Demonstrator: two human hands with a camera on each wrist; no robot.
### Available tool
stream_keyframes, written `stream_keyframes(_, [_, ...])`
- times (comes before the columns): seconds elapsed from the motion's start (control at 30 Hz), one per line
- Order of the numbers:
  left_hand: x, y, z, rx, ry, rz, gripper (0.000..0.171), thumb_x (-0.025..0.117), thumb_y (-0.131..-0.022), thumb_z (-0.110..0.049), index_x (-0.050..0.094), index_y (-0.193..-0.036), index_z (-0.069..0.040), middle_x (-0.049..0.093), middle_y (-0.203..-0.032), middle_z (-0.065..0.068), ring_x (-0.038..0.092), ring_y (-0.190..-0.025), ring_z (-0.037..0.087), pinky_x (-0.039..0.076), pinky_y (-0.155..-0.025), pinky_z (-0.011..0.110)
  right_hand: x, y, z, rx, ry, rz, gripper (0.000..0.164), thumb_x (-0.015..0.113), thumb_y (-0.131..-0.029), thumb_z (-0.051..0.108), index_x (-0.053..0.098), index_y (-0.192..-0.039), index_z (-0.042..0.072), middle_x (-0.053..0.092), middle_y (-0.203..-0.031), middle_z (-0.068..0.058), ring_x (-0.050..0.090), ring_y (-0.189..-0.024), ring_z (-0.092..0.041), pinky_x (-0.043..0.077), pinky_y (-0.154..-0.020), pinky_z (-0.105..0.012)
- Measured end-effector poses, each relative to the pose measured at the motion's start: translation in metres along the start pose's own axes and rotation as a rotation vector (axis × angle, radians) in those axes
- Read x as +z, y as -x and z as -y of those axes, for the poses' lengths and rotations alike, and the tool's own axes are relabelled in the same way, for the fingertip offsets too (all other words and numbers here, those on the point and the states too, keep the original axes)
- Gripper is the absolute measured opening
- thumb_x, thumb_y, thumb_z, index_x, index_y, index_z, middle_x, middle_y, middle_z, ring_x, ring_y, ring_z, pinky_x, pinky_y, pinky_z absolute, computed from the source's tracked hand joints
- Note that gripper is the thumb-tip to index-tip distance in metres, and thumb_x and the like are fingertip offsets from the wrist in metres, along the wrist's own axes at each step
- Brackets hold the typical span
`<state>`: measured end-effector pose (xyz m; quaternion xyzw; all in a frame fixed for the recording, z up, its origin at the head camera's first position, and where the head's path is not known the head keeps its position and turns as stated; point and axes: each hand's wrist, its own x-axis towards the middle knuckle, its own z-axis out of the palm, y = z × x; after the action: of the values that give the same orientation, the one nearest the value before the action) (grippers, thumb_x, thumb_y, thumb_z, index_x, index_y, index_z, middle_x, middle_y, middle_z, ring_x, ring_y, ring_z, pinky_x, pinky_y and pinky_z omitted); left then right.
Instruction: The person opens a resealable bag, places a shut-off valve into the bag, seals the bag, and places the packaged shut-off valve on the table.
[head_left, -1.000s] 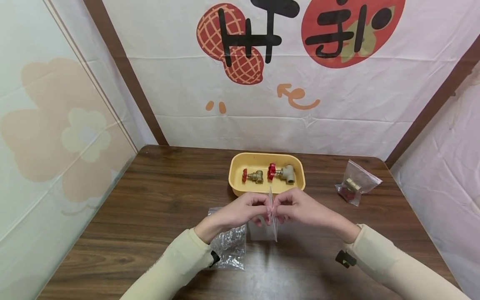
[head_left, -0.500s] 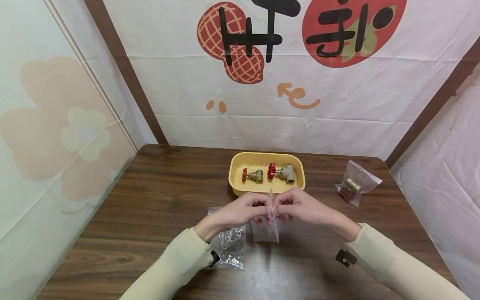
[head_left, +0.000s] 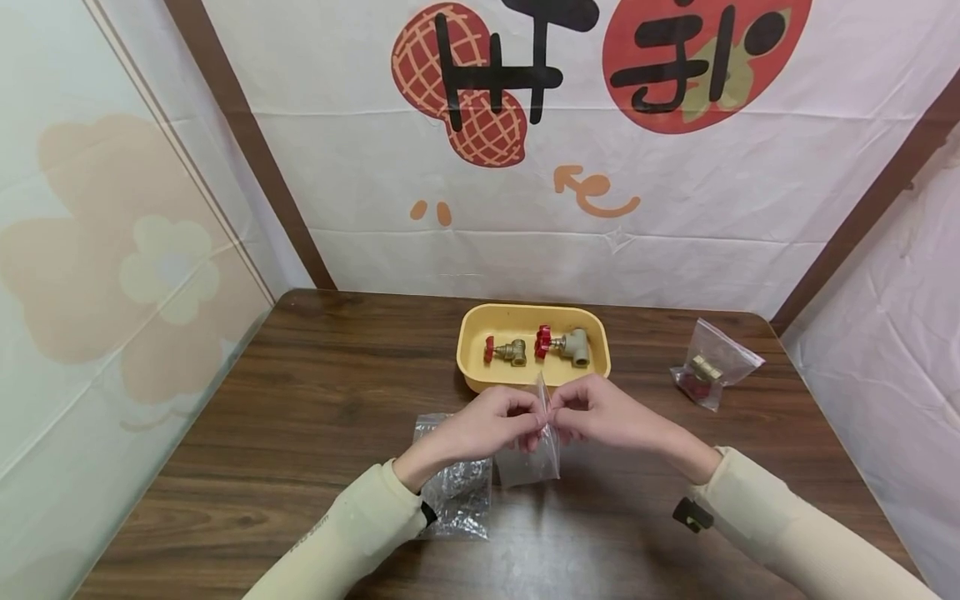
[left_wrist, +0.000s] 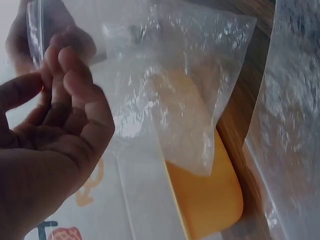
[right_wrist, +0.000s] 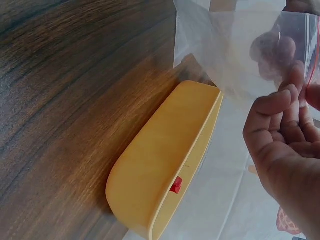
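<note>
A clear zip-lock bag (head_left: 529,468) hangs between my two hands just in front of the yellow tray. My left hand (head_left: 491,423) pinches its zip edge from the left, thumb against fingertips. From the other side my right hand (head_left: 603,417) pinches the same edge, fingertips meeting the left ones. In the left wrist view the bag (left_wrist: 195,65) spreads out sheer, with the tray showing through it. A red line runs along the zip of the bag (right_wrist: 225,55) in the right wrist view. Nothing shows inside the bag.
The yellow tray (head_left: 517,315) holds a small brass valve (head_left: 514,352) and a larger grey valve (head_left: 576,346), both with red handwheels. Crinkled clear plastic bags (head_left: 459,500) lie under my left forearm. At right sits a bag with a brass-and-red part (head_left: 705,371).
The bag's lower part has swung from nearly edge-on to a wider face. My left fingers have shifted slightly along the zip edge. Tray and other bags have not moved.
</note>
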<state>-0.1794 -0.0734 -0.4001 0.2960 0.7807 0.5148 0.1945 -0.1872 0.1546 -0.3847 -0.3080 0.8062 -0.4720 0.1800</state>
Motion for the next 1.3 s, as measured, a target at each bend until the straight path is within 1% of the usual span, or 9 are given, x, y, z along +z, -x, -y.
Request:
stream_keyframes(0.07, [0.001, 0.0, 0.0, 0.0, 0.007, -0.029, 0.025, 0.059, -0.107, -0.016, 0.069, -0.092, 0.001, 0.067, -0.074, 0.0, 0.064, -0.069, 0.021, 0.046, -0.059, 0.023, 0.001, -0.001, 0.0, -0.004, 0.023, -0.028, 0.02, 0.06, -0.101, 0.005, 0.072, -0.086, 0.008, 0.062, -0.068, -0.004, 0.052, -0.061, -0.011, 0.043, -0.054, -0.024])
stream_keyframes(0.13, [0.002, -0.001, 0.0, -0.003, 0.016, -0.059, 0.024, 0.059, -0.107, -0.015, 0.069, -0.09, -0.001, 0.067, -0.073, 0.001, 0.063, -0.067, 0.019, 0.045, -0.057, 0.023, 0.004, -0.001, 0.001, -0.01, 0.05, -0.066, 0.019, 0.061, -0.099, 0.004, 0.072, -0.084, 0.008, 0.062, -0.067, 0.0, 0.052, -0.06, -0.011, 0.042, -0.054, -0.024])
stream_keyframes(0.33, [0.008, -0.002, -0.003, -0.019, -0.03, -0.151, 0.024, 0.059, -0.102, -0.012, 0.069, -0.08, -0.012, 0.063, -0.067, -0.001, 0.059, -0.061, 0.014, 0.042, -0.053, 0.023, 0.013, -0.002, 0.008, -0.014, 0.176, -0.182, 0.02, 0.063, -0.092, 0.002, 0.068, -0.074, 0.01, 0.053, -0.06, 0.01, 0.046, -0.056, -0.006, 0.036, -0.052, -0.022])
stream_keyframes(0.5, [0.01, -0.002, -0.005, -0.036, -0.068, -0.204, 0.023, 0.06, -0.095, -0.01, 0.068, -0.074, -0.015, 0.061, -0.06, -0.003, 0.054, -0.055, 0.012, 0.036, -0.048, 0.022, 0.015, -0.002, 0.011, -0.002, 0.198, -0.194, 0.022, 0.062, -0.091, 0.004, 0.065, -0.072, 0.015, 0.049, -0.059, 0.011, 0.043, -0.055, -0.004, 0.034, -0.051, -0.021])
stream_keyframes(0.67, [0.011, -0.002, -0.006, -0.038, -0.063, -0.2, 0.025, 0.059, -0.095, -0.01, 0.065, -0.071, -0.01, 0.061, -0.06, -0.002, 0.054, -0.056, 0.011, 0.036, -0.049, 0.023, 0.014, -0.002, 0.01, 0.026, 0.171, -0.176, 0.021, 0.061, -0.093, 0.006, 0.067, -0.074, 0.012, 0.057, -0.061, 0.008, 0.046, -0.054, -0.006, 0.036, -0.049, -0.022])
stream_keyframes(0.77, [0.011, -0.001, -0.006, -0.036, -0.029, -0.195, 0.026, 0.057, -0.097, -0.01, 0.064, -0.072, -0.006, 0.064, -0.063, 0.0, 0.059, -0.059, 0.012, 0.042, -0.053, 0.024, 0.012, -0.001, 0.009, 0.048, 0.157, -0.173, 0.021, 0.06, -0.094, 0.006, 0.066, -0.074, 0.011, 0.058, -0.062, 0.006, 0.047, -0.055, -0.008, 0.037, -0.051, -0.022])
stream_keyframes(0.9, [0.011, -0.002, -0.006, -0.038, 0.019, -0.182, 0.028, 0.056, -0.1, -0.009, 0.065, -0.074, -0.004, 0.067, -0.065, 0.002, 0.065, -0.061, 0.015, 0.05, -0.057, 0.025, 0.01, 0.0, 0.008, 0.042, 0.146, -0.169, 0.021, 0.06, -0.095, 0.007, 0.065, -0.075, 0.012, 0.057, -0.063, 0.006, 0.048, -0.057, -0.009, 0.038, -0.054, -0.024])
stream_keyframes(1.1, [0.006, -0.002, -0.008, 0.001, -0.046, -0.135, 0.029, 0.058, -0.104, -0.014, 0.069, -0.078, -0.006, 0.069, -0.071, -0.001, 0.067, -0.066, 0.014, 0.05, -0.06, 0.025, 0.008, 0.0, 0.008, -0.025, 0.107, -0.153, 0.018, 0.062, -0.1, 0.008, 0.068, -0.083, 0.009, 0.057, -0.068, 0.005, 0.048, -0.061, -0.01, 0.04, -0.056, -0.024])
stream_keyframes(1.3, [-0.001, 0.0, -0.011, 0.056, -0.105, -0.119, 0.017, 0.069, -0.102, -0.02, 0.072, -0.089, -0.01, 0.07, -0.084, -0.003, 0.064, -0.072, 0.013, 0.049, -0.062, 0.024, 0.005, 0.001, 0.007, 0.017, 0.045, -0.128, 0.021, 0.059, -0.1, 0.006, 0.068, -0.082, 0.008, 0.056, -0.065, 0.002, 0.049, -0.059, -0.011, 0.041, -0.054, -0.024])
